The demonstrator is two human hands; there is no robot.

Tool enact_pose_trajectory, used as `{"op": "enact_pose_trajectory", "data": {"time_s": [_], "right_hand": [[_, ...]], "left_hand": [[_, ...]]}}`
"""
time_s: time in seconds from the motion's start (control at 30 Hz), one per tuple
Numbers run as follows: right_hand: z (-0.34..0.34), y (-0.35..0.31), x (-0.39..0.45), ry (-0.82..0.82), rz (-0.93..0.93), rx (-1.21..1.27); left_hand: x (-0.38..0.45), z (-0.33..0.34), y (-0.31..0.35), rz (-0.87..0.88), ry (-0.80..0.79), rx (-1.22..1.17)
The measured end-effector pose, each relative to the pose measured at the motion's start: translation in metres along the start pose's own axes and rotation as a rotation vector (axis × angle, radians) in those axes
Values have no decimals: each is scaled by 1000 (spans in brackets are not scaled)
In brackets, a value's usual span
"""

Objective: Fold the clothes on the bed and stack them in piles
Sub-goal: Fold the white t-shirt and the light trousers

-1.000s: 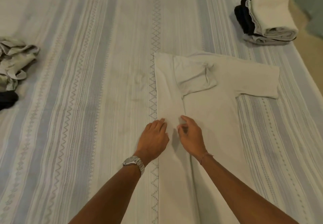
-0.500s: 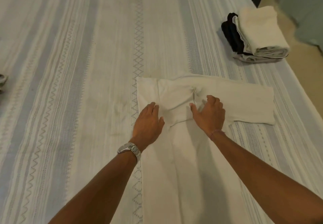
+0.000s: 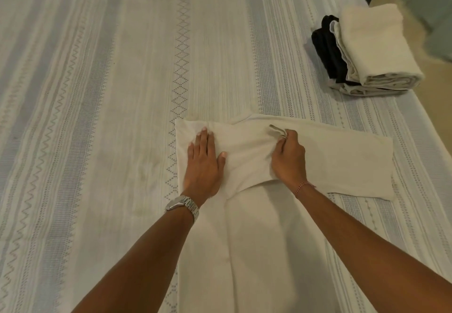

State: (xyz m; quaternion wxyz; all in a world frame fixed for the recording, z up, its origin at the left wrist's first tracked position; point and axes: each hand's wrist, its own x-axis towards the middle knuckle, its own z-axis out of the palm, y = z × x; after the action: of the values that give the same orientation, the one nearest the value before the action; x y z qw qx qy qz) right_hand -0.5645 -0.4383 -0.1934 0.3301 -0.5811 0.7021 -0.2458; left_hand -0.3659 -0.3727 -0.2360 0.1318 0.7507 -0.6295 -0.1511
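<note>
A cream shirt (image 3: 318,156) lies mid-frame on a striped bed (image 3: 97,117). The left hand (image 3: 204,163) presses it flat; the right hand (image 3: 288,158) pinches its folded sleeve. Folded pile (image 3: 367,51) upper right.

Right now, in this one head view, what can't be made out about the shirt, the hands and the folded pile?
- White shirt: its hem runs off the bottom edge.
- Right hand: fingertips curl around the pinched fabric, so the grip itself is hidden.
- Left hand: the palm covers the cloth beneath it.
- Folded pile: lower items are covered by the top towel, so no count is possible.
</note>
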Motion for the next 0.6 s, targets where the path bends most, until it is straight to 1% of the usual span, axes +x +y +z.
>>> {"op": "enact_pose_trajectory", "data": {"time_s": [0.1,0.17,0.3,0.4,0.5,0.6], "right_hand": [[-1,11,3,-5,128,-92],[-3,15,7,5,205,-96],[-2,18,13,8,281,-38],[-2,24,16,-33,341,-139],[-5,25,18,-65,346,-156],[-8,24,12,-42,236,-42]], "left_hand": [[1,5,-1,-11,1,22],[2,7,-1,-5,-4,36],[1,7,2,-30,-40,126],[3,4,8,-36,-78,218],[5,1,13,-25,-115,282],[7,-3,17,-35,-174,313]]}}
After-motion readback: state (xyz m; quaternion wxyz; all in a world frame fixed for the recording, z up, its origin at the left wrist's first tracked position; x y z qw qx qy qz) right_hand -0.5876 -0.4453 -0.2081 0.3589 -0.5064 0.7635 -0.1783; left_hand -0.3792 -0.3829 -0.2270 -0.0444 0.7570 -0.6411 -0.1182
